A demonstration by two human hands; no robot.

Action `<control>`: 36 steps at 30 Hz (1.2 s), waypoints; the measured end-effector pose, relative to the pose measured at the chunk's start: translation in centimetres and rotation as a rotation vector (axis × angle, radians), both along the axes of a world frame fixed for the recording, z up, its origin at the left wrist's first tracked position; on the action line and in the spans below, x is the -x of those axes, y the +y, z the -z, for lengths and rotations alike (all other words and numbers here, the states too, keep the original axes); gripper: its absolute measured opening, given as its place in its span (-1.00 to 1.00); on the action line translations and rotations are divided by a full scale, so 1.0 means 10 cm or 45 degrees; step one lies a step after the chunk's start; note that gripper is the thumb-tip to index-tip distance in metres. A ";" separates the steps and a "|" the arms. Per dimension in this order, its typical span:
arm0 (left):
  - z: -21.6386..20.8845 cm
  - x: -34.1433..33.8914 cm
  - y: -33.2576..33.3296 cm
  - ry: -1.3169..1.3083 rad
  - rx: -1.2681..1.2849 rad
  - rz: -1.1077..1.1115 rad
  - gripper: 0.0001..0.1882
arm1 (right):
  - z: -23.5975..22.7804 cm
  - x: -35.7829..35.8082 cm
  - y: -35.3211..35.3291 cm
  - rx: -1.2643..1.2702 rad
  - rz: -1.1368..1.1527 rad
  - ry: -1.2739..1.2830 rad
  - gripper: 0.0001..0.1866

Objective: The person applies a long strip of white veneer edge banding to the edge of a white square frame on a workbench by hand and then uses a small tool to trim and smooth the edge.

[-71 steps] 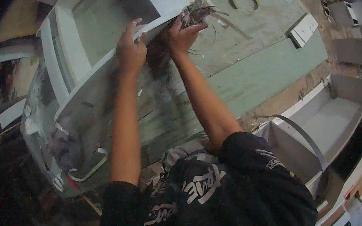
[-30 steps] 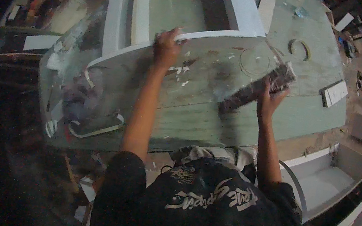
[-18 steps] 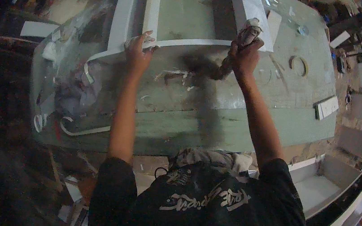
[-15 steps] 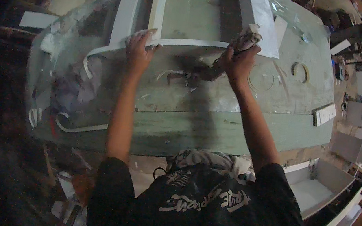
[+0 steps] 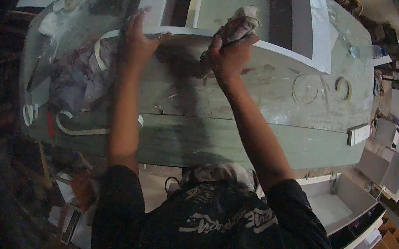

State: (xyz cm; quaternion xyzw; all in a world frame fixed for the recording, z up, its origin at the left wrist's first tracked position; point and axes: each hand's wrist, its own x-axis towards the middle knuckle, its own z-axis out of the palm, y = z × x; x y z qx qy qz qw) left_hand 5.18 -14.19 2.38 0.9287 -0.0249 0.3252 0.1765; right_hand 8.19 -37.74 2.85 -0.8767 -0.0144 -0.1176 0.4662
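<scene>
Left hand (image 5: pixel 137 42) flat on the near rail of a white frame (image 5: pixel 288 53), fingers spread open, pressing down, gripping nothing. Right hand (image 5: pixel 228 56) closed tight around a crumpled rag (image 5: pixel 242 22), pushed against the same near rail, a little toward the middle of the frame. Frame lying flat at the far edge of a green tabletop (image 5: pixel 237 139), with its open middle showing the green board underneath. Just beside the left hand, toward the left edge of the tabletop, a heap of crumpled plastic sheet (image 5: pixel 72 84) with white strips (image 5: pixel 79 129) curled on it. Toward the right end of the tabletop, a small ring of tape (image 5: pixel 344 87) lying flat, well apart from both hands. At the right edge, a small white block (image 5: pixel 358 135). Past the near right corner, down on the floor, a white open box (image 5: pixel 336 208). Black shirt (image 5: pixel 217 226) at the bottom, both arms reaching up over the tabletop.
</scene>
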 end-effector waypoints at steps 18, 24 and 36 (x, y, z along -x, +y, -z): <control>0.00 0.07 0.92 0.348 0.508 -0.086 -0.54 | 0.16 -0.07 0.47 -0.036 0.068 -0.623 -0.55; -0.01 -0.01 1.23 0.439 0.860 0.199 -0.55 | 0.11 -0.09 0.79 0.036 -0.094 -0.679 -0.57; 0.23 -0.11 1.50 0.439 1.086 0.330 -0.55 | 0.10 0.02 1.74 -0.118 -0.027 -0.525 -0.44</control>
